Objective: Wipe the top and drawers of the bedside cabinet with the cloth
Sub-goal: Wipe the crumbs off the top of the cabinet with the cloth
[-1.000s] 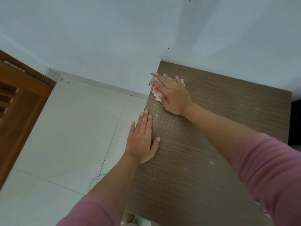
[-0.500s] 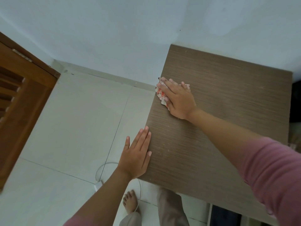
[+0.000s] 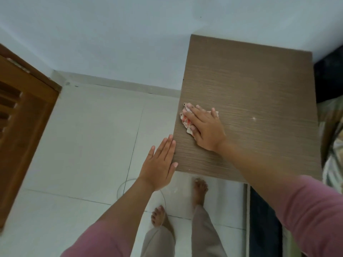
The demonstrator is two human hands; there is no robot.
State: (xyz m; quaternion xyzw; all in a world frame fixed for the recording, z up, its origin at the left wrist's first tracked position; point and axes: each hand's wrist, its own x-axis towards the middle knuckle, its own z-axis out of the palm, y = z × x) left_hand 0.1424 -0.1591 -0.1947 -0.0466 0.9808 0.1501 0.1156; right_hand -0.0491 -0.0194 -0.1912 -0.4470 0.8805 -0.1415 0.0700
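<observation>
Right hand (image 3: 207, 131) makes the grip here: it lies palm-down on the cloth (image 3: 186, 121), its straight fingers spread a little and pressing the cloth flat against the top of the bedside cabinet (image 3: 250, 89). Nothing is pinched; the fingers simply bear down on it. The cloth is a small crumpled wad, white with red-orange printed patches, and it shows beyond the fingertips and along the hand's left edge. It sits at the left edge of the cabinet top, about halfway along its depth.

Left hand (image 3: 159, 166) is flat too, fingers straight and close together, held against the cabinet's left side near the front corner, the thumb tip resting on the top edge.

One cabinet is in view, its top a brown wood-grain board with a few pale specks, one of them clear to the right of the cloth. Its drawers cannot be seen from this angle. There is one cloth and two hands, both arms in pink sleeves (image 3: 315, 219).

Below, two bare feet (image 3: 199, 190) stand on the pale tiled floor (image 3: 83, 136), where a thin cable (image 3: 120, 188) loops. A brown louvred wooden door (image 3: 22, 117) stands at the left.
</observation>
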